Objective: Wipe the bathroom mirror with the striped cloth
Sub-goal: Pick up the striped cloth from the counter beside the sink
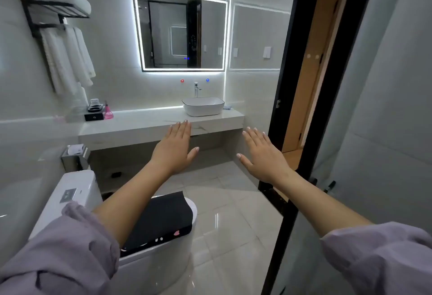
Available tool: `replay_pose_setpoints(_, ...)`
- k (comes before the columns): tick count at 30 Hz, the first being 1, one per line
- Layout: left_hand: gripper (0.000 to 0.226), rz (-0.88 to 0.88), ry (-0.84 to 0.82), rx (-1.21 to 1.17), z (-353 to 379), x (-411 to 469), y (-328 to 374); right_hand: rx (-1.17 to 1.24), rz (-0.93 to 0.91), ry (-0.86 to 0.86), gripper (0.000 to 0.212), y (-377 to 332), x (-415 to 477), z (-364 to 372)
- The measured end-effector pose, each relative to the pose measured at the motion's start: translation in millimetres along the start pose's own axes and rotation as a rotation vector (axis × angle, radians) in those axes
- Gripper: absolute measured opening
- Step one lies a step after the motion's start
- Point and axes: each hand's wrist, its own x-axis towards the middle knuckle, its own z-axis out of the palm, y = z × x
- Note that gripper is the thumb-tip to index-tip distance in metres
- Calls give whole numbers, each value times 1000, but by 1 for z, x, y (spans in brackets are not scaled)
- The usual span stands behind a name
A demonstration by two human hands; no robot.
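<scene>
Above marble counter (145, 126), lit mirror (180, 30).

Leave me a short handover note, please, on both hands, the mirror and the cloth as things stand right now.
Hands: the left hand and the right hand are both open, fingers straight, held out in the air towards the counter, holding nothing.
Things: the mirror hangs on the wall above the basin, untouched. The striped cloth is in neither hand. A small bluish folded item lies on the counter just right of the basin, and it is too small to tell whether it is the cloth.
Done: nothing yet.
Left: find and pick up the cloth, step to the mirror, wipe it.
</scene>
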Motion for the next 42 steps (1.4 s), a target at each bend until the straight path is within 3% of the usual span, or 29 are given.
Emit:
replay_pose_setpoints(25,72,122,-98,61,151,290,-160,23,88,-120,70,20,295,163)
replay_pose_setpoints(34,73,155,-114,37,212,376,-164,20,107,-130,72,78,359,217)
replay_pose_setpoints(42,73,114,-86,35,277,491,-149,23,131,-193,73,180,442,288)
